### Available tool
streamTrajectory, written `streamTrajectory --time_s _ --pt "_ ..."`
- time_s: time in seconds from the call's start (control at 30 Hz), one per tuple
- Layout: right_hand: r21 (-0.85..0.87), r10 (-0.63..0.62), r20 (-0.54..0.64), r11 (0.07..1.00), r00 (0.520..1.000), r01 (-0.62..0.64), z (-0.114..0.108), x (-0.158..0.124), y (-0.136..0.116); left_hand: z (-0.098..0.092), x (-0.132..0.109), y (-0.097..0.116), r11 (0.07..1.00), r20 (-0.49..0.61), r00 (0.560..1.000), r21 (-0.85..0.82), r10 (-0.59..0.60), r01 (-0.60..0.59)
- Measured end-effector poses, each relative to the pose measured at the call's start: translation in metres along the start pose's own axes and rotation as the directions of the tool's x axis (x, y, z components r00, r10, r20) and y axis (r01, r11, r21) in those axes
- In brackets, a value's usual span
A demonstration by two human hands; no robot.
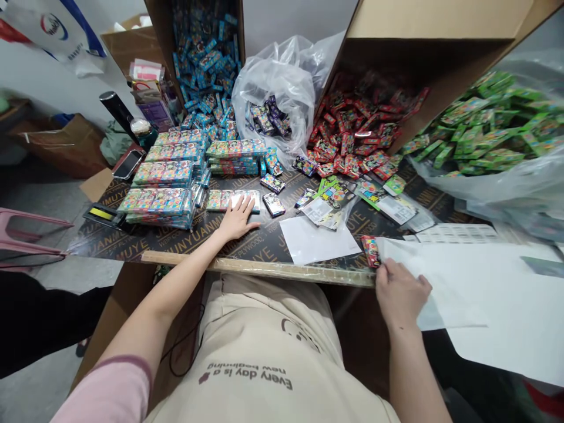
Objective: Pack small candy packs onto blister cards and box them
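Observation:
My left hand is spread out, its fingertips resting on the right part of a flat row of colourful small boxes. Just right of it lie two loose small boxes, one dark-sided and one with a whitish face. At the table's front edge my right hand is closed, pinching the edge of a whitish see-through bag. A small red box lies right beside those fingers, partly covered by the bag. What else the right fingers may hold is hidden.
Stacked packs stand at left. Behind are blue boxes, a plastic bag of purple boxes, a carton with red boxes, and green boxes. Printed bags and a white sheet lie mid-table; a tape dispenser sits left.

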State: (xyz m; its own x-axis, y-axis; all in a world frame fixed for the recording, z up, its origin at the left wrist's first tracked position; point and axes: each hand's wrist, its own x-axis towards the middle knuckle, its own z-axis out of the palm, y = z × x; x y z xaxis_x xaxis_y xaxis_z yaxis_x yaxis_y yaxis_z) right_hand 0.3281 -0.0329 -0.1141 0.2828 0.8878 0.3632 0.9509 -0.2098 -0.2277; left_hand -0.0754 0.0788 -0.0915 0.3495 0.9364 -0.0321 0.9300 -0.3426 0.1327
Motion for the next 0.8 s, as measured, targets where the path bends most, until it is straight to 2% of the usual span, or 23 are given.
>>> streamTrajectory --time_s 0.13,0.2,0.27,0.33,0.37,0.4,0.47,0.5,0.53,0.57,0.63,0.7,0.73,0.8 --pt "0.155 0.043 -0.204 0.988 0.978 -0.011 -0.011 0.004 -0.016 -0.006 0.028 -0.016 0.997 -0.035 0.999 -0.066 -0.028 0.026" --pt "0.228 0.013 -0.26 0.973 0.965 0.048 -0.021 0.002 -0.033 -0.013 0.039 -0.016 0.981 -0.027 0.996 -0.179 -0.08 0.074" --pt "0.286 -0.081 -0.282 0.944 0.956 0.165 -0.028 -0.003 -0.055 -0.019 0.042 -0.005 0.92 -0.029 0.987 -0.367 -0.156 0.135" --pt "0.338 -0.247 -0.279 0.879 0.928 0.336 -0.03 -0.011 -0.079 -0.022 0.037 0.016 0.76 -0.039 0.979 -0.636 -0.201 0.131" --pt "0.353 -0.351 -0.266 0.831 0.898 0.429 -0.028 -0.016 -0.091 -0.022 0.03 0.028 0.619 -0.021 0.979 -0.777 -0.203 0.112" --pt "0.359 -0.449 -0.242 0.783 0.86 0.509 -0.025 -0.02 -0.102 -0.022 0.022 0.04 0.436 0.031 0.982 -0.893 -0.184 0.11" --pt "0.364 -0.598 -0.173 0.7 0.782 0.615 -0.015 -0.028 -0.121 -0.019 0.004 0.06 0.058 0.217 0.972 -0.973 -0.087 0.222" --pt "0.369 -0.643 -0.138 0.672 0.753 0.642 -0.011 -0.031 -0.129 -0.018 -0.005 0.067 -0.071 0.288 0.957 -0.956 -0.034 0.285" --pt "0.377 -0.674 -0.112 0.651 0.73 0.659 -0.006 -0.034 -0.135 -0.016 -0.012 0.072 -0.152 0.331 0.944 -0.933 -0.003 0.327" --pt "0.386 -0.696 -0.094 0.634 0.712 0.67 -0.003 -0.036 -0.14 -0.014 -0.019 0.075 -0.2 0.347 0.938 -0.919 -0.002 0.34" --pt "0.407 -0.724 -0.072 0.607 0.686 0.683 0.0 -0.037 -0.146 -0.01 -0.027 0.075 -0.258 0.33 0.941 -0.918 -0.076 0.301" --pt "0.428 -0.721 -0.057 0.607 0.691 0.669 -0.001 -0.037 -0.146 -0.005 -0.032 0.071 -0.299 0.302 0.936 -0.924 -0.181 0.24" --pt "0.438 -0.697 -0.051 0.628 0.715 0.644 -0.003 -0.036 -0.145 -0.002 -0.034 0.069 -0.305 0.285 0.93 -0.929 -0.23 0.209" --pt "0.46 -0.58 -0.045 0.711 0.813 0.533 -0.005 -0.032 -0.139 0.003 -0.037 0.066 -0.289 0.252 0.919 -0.943 -0.302 0.164"
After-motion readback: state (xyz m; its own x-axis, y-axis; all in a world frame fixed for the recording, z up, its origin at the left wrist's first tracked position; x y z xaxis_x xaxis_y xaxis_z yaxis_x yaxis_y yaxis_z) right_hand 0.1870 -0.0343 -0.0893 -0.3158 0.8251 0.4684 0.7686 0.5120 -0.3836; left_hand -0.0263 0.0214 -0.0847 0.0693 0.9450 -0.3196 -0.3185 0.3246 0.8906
